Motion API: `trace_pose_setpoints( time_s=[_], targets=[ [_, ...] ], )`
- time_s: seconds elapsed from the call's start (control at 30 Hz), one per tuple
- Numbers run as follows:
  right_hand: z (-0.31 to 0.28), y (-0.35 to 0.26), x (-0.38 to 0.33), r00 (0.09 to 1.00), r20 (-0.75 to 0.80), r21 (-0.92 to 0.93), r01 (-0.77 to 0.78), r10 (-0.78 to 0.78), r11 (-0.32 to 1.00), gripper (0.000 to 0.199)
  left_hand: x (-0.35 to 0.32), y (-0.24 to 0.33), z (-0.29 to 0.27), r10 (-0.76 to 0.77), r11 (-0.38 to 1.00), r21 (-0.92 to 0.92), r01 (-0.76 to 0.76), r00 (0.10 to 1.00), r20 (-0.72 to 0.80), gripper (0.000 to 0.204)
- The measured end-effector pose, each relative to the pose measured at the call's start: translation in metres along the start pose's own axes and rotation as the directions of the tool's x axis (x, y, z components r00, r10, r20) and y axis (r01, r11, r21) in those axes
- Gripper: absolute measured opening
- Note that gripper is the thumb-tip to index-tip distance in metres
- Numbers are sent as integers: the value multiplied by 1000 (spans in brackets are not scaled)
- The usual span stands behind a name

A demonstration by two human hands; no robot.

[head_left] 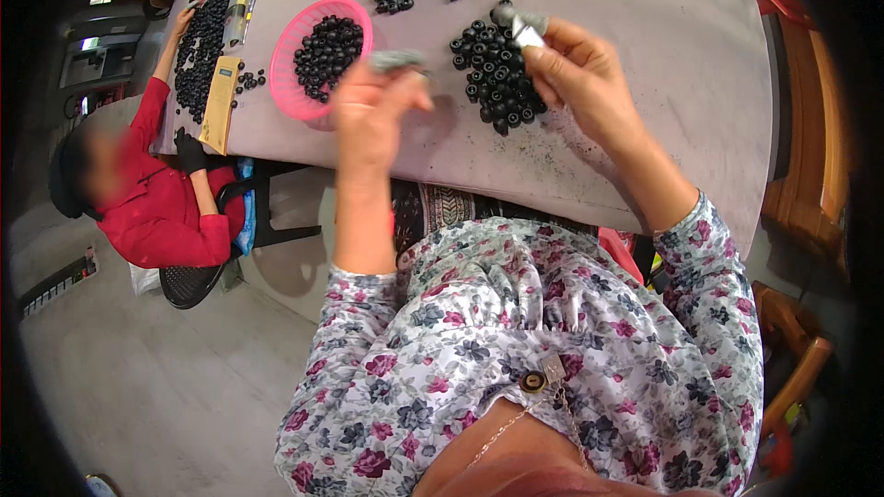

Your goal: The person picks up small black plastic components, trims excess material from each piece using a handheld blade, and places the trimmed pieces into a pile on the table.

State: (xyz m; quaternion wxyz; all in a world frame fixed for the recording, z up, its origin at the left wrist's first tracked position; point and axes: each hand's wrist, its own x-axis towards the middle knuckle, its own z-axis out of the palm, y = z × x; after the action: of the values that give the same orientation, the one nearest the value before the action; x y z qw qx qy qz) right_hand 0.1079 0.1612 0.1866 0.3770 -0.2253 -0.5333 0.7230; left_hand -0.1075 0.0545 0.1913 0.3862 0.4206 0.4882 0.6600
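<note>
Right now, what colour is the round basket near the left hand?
Bright pink; the round basket shows best in the head view.

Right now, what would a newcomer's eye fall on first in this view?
Most likely the bright pink, round plastic basket, left of centre on the grey cloth-covered table, holding small, round black pieces. Next, perhaps, the loose pile of similar black pieces just left of the right hand, which grips a small, pale, shiny object. A co-worker in a red top sits at the far left.
</note>
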Motion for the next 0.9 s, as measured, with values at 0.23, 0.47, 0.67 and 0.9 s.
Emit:
trace_pose_setpoints(
  time_s=[0.23, 0.47, 0.67, 0.9],
  targets=[
    [-39, -9, 19, 970, -221, -75, 90, -105, 993, 18, 47, 29, -57, 449, 527, 821, -220, 892, -50, 21],
    [-61, -5, 32, 953, -294, -92, 42, -68, 995, 23, 42, -5, 35, 228, 456, 852, -259, 959, 169, 18],
    [-56, -12, 43, 970, -231, -131, 44, -74, 990, 18, 66, -22, 49, 71, 497, 852, -167, 986, 152, 22],
    [-75, -13, 49, 978, -199, -197, 24, -64, 980, 19, 89, -40, 47, -123, 618, 784, -57, 978, 168, 23]
  ],
)
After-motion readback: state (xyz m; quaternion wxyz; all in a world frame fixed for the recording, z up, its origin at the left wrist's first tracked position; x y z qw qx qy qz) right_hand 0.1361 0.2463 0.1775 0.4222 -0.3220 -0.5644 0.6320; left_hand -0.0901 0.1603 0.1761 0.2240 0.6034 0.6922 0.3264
